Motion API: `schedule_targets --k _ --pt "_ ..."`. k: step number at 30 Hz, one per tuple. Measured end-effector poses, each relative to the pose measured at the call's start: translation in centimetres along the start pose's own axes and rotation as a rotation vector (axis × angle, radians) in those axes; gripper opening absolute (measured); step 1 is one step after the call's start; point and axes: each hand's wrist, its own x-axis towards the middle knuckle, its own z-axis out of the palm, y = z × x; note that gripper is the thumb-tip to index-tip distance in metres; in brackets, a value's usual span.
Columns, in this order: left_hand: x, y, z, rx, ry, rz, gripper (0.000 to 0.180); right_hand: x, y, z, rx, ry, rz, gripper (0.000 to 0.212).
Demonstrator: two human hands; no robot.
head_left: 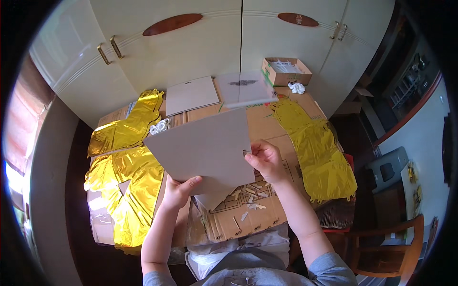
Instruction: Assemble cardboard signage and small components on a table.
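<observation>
A stiff grey-beige cardboard sheet (pixel 205 148) is held tilted above the table in both hands. My left hand (pixel 180 191) grips its lower left edge, thumb on top and fingers hidden beneath. My right hand (pixel 267 159) pinches the right edge beside a small dark slot; whether a scrap lies between those fingertips is too small to tell. Under the sheet, the corner of another grey piece (pixel 210 200) shows. Small pale cut scraps (pixel 253 193) lie scattered below my right hand on the brown cardboard (pixel 238 229) covering the table.
Shiny gold foil pieces (pixel 129 176) lie at the left, and another gold foil stack (pixel 315 152) at the right. Further back are stacked grey sheets (pixel 192 95), a translucent sheet (pixel 245 88), an open carton (pixel 286 78) and white bundles (pixel 296 88). A wooden chair (pixel 410 252) stands right.
</observation>
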Motion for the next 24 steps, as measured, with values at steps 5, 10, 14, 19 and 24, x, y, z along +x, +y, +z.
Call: schedule_targets --k 5,10,14,19,24 --pt "0.0 -0.3 0.0 0.003 -0.003 -0.025 0.018 0.1 -0.2 -0.2 -0.001 -0.02 0.038 0.013" --pt "0.1 -0.2 0.1 -0.015 0.002 -0.038 0.019 0.1 -0.6 -0.6 0.056 -0.03 0.151 0.015" --pt "0.1 -0.3 -0.3 -0.069 -0.024 -0.087 0.023 0.1 -1.1 -0.7 0.218 -0.104 0.265 0.02" --pt "0.1 -0.3 -0.1 -0.153 -0.046 -0.154 0.033 -0.2 -0.8 -0.6 0.483 -0.203 0.385 0.026" --pt "0.0 -0.5 -0.3 -0.12 -0.085 -0.158 0.044 -0.6 0.0 -1.1 0.542 -0.362 0.289 0.033"
